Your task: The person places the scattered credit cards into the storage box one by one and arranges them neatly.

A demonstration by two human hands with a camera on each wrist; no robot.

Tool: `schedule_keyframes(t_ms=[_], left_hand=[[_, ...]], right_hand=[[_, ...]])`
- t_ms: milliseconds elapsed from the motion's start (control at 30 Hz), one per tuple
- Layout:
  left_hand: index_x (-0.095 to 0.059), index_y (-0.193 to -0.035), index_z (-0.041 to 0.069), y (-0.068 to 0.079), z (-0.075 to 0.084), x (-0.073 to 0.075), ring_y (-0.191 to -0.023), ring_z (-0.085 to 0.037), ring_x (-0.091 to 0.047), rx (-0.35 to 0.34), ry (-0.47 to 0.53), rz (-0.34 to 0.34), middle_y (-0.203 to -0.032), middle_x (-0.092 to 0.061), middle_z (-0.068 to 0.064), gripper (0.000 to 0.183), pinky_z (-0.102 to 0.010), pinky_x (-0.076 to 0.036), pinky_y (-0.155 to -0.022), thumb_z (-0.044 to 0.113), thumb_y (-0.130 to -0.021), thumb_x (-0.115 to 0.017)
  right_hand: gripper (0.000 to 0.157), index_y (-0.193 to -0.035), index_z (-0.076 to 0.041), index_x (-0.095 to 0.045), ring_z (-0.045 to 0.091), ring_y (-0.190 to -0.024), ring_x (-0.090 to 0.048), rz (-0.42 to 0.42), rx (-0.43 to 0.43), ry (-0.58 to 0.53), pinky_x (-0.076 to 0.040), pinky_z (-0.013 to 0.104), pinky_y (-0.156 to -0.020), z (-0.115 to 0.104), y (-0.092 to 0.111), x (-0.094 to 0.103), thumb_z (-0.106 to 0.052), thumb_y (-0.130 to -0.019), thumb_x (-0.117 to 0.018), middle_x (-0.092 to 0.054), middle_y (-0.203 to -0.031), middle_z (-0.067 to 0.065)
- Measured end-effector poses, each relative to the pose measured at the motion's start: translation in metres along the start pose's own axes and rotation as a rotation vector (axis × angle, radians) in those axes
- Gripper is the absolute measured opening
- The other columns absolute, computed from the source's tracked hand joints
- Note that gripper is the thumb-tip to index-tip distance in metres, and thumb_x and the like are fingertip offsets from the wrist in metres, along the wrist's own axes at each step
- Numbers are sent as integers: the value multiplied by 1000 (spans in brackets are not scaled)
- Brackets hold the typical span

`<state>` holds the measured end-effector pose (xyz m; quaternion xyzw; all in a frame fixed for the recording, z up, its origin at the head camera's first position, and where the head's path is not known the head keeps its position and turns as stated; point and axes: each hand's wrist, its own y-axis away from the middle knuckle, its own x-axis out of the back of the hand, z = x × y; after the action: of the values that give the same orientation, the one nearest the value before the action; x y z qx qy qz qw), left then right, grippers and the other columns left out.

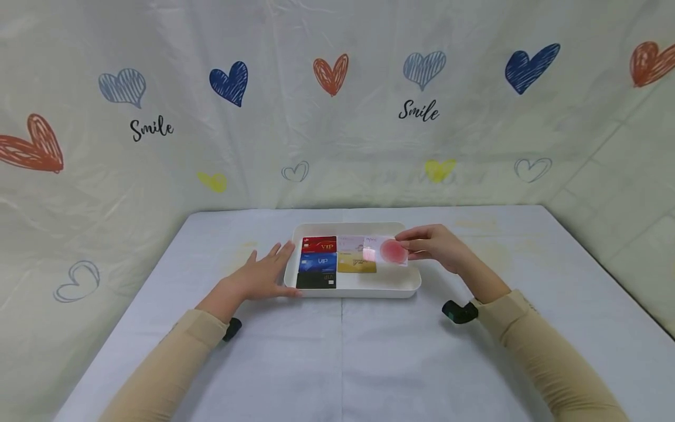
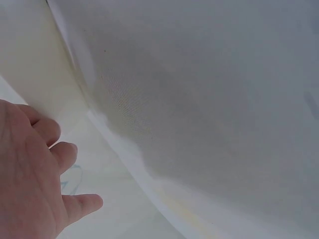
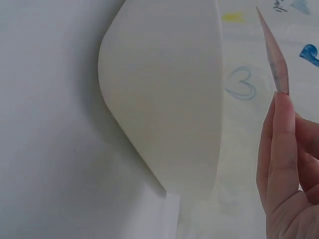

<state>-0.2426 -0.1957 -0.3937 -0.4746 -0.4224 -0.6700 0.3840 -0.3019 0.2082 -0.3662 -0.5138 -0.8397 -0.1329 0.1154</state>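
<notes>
A shallow white tray point(image 1: 379, 284) sits on the table with several cards lying in it. Red point(image 1: 316, 243), blue point(image 1: 316, 262) and black point(image 1: 316, 281) cards form a column at its left; a pale lilac card point(image 1: 349, 242) and a gold card point(image 1: 356, 262) lie beside them. Between thumb and fingers, my right hand point(image 1: 435, 249) pinches a clear card with a pink circle point(image 1: 392, 252) over the tray's right part. The right wrist view shows that card point(image 3: 276, 64) nearly edge-on. With fingers spread, my left hand point(image 1: 263, 278) touches the tray's left side.
A white cloth point(image 1: 343, 351) with a centre crease covers the table. Behind it hangs a pale sheet point(image 1: 369, 135) printed with hearts and "Smile". A small black device point(image 1: 460, 312) is at the right wrist, another point(image 1: 232, 329) at the left.
</notes>
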Motion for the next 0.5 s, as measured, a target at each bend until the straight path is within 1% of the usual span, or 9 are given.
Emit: schedule_keyframes(t_ms=[200,367,500], left_hand=[[-7,-166,9,0,-1,-2,-156,-36,-7,7,8,-1,-171,-12,-11,123,-72,-3,-116,76,-81,-67],[-7,-166,9,1,0,0,-157,-35,-7,2,6,2,-171,-11,-11,123,-72,-3,-117,74,-81,-68],[-6,-165,8,0,-1,-1,-157,-35,-6,-1,7,1,-171,-11,-11,123,-72,-3,-117,74,-81,-68]], right_hand=[[38,-132,13,-60,14,-95,-68,-42,27,-12,-58,33,-89,-1,-6,-15,-10,-102,-64,-67,-125,17],[35,-129,15,-61,15,-92,-67,-45,51,-44,-59,35,-88,-2,-9,-26,-5,-100,-65,-66,-124,18],[34,-128,16,-61,16,-93,-67,-50,57,-51,-59,37,-88,-3,-11,-35,-1,-99,-64,-65,-126,21]])
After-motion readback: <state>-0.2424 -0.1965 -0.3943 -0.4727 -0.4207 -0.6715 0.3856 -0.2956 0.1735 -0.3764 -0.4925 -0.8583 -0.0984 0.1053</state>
